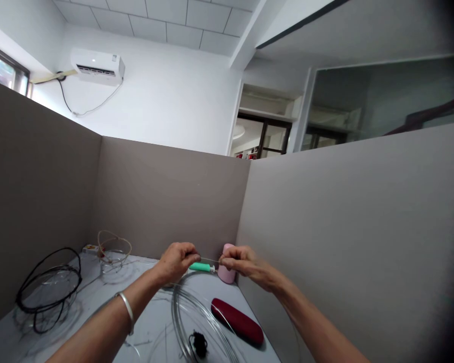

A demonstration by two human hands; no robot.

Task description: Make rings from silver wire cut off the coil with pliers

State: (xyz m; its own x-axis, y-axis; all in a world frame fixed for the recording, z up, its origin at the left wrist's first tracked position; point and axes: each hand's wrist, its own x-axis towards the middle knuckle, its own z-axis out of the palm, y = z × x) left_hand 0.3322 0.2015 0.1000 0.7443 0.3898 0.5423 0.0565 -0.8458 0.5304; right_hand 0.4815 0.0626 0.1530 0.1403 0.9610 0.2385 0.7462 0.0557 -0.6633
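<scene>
My left hand (177,259) pinches one end of a short stretch of thin wire (209,259). The other end of that stretch sits between the fingertips of my right hand (242,262), so the wire runs nearly level between them. Below my hands lies a large coil of silvery wire (177,307). Just behind the wire are a green-handled tool (201,266) and a pink cylinder (226,274), the latter partly covered by my right hand. A dark red oblong case (237,321) rests to the right of the coil, and a small black bundle of thread (200,345) lies near its front.
Black-wrapped wire loops (49,305) lie on the left of the white table (147,322). Farther back are a beige wrapped loop (115,239) and a small box (91,248). Grey partitions (174,201) stand at the left, back and right.
</scene>
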